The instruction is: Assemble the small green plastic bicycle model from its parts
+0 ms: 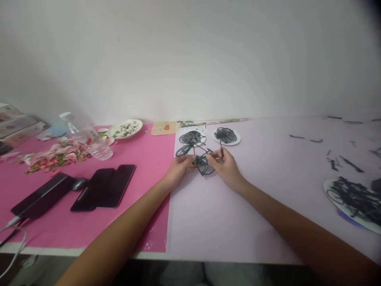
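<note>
A dark miniature bicycle is held above the pale sheet in front of me. My left hand pinches it from the left, near the middle of its frame. From the right, my right hand has its thumb against the frame above the near wheel. A thin dark stick-like piece stands up between the right fingers; its kind is unclear. Behind the bicycle lie a white plate of small black wheels and a second white plate with dark parts.
Phones, a power bank and a mouse lie left. Beyond are a plastic bottle, loose pink petals and a plate of pale bits. Right, a plate holds black parts; several loose pieces lie nearby.
</note>
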Action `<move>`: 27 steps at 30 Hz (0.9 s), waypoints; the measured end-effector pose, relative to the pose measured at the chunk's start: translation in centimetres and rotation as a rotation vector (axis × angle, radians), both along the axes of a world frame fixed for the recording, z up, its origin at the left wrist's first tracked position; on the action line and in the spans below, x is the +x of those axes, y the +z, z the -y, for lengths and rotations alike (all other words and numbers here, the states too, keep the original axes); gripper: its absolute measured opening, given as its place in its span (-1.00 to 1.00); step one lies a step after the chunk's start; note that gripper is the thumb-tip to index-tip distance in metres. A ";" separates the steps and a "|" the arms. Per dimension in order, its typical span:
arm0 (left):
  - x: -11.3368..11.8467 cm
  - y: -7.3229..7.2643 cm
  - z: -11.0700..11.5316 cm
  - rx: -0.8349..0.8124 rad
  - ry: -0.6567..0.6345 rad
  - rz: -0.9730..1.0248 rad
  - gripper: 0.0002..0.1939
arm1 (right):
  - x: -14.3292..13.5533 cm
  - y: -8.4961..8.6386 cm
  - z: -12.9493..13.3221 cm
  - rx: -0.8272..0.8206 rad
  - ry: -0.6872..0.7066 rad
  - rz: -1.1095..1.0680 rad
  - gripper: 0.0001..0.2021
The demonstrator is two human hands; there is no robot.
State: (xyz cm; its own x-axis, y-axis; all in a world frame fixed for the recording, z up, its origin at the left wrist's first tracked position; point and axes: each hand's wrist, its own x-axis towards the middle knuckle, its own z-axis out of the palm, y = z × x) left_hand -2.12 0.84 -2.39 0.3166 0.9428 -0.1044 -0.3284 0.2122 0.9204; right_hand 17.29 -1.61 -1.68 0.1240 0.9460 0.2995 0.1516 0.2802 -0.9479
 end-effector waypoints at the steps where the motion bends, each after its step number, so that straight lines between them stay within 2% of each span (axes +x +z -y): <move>1: 0.0 0.0 0.0 -0.001 0.000 0.001 -0.60 | 0.0 0.0 0.0 0.000 0.005 -0.005 -0.54; 27: 0.0 -0.2 0.0 0.018 -0.012 -0.033 -0.56 | 0.0 0.0 0.0 0.016 0.015 0.022 -0.54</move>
State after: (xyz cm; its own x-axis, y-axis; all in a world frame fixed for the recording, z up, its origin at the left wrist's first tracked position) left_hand -2.16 0.87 -2.56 0.3242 0.9409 -0.0983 -0.2955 0.1994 0.9343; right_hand 17.34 -1.62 -1.67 0.1028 0.9427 0.3175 0.1681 0.2981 -0.9396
